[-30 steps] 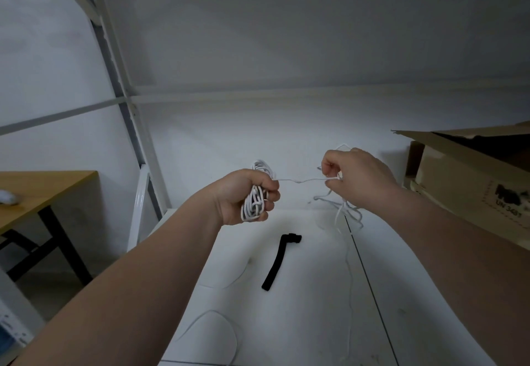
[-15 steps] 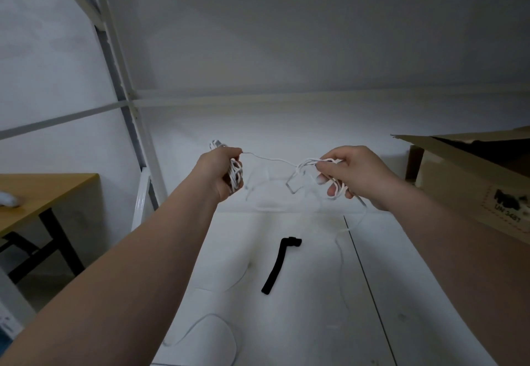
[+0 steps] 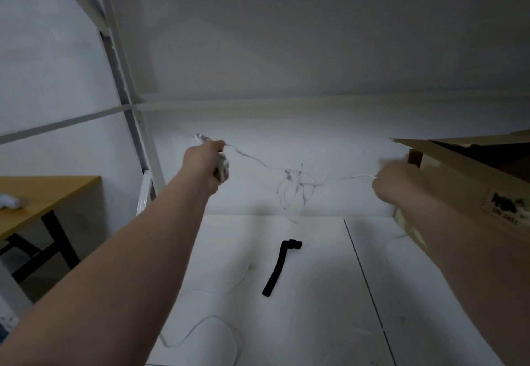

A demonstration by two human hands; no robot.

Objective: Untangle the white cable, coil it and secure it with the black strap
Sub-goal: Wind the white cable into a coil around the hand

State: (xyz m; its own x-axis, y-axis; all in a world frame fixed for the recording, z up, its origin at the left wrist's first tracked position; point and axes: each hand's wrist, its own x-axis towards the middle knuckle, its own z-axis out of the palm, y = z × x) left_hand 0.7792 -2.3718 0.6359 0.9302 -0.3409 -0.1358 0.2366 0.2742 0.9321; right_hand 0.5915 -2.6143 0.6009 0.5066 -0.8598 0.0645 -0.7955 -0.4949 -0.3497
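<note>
**Q:** What are the hands doing?

**A:** The left hand (image 3: 208, 162) has a closed grip round a small bundle of wound white cable (image 3: 295, 182). One strand leaves the top of the fist. The right hand (image 3: 393, 182) is blurred. Its grip looks curled round the other end of that strand, but the fingers cannot be made out.

**Q:** Where does the cable run?

**A:** Its long axis goes left to right between the two grips, held in the air above the far edge of the white surface (image 3: 315, 322). It sags to a loose knot of loops about midway, slightly nearer the right hand. More cable lies on the surface below the left forearm, curving in a wide loop toward the near edge.

**Q:** And the strap?

**A:** The black strap (image 3: 279, 268) lies flat near the middle of the surface, below the knot and apart from both hands. Its long axis runs near to far, leaning right, and its far end bends in a short stub to the right.

**Q:** Is any writing visible?

**A:** Yes. A cardboard box (image 3: 464, 182) stands at the right edge, just behind the right hand, with its flap open. Its side shows a smeared black mark above "UN 3481", and the last digits are soft.

**Q:** What else is there?

**A:** A white metal frame (image 3: 123, 84) rises at the far left corner. A wooden desk (image 3: 48, 193) stands beyond it.
</note>
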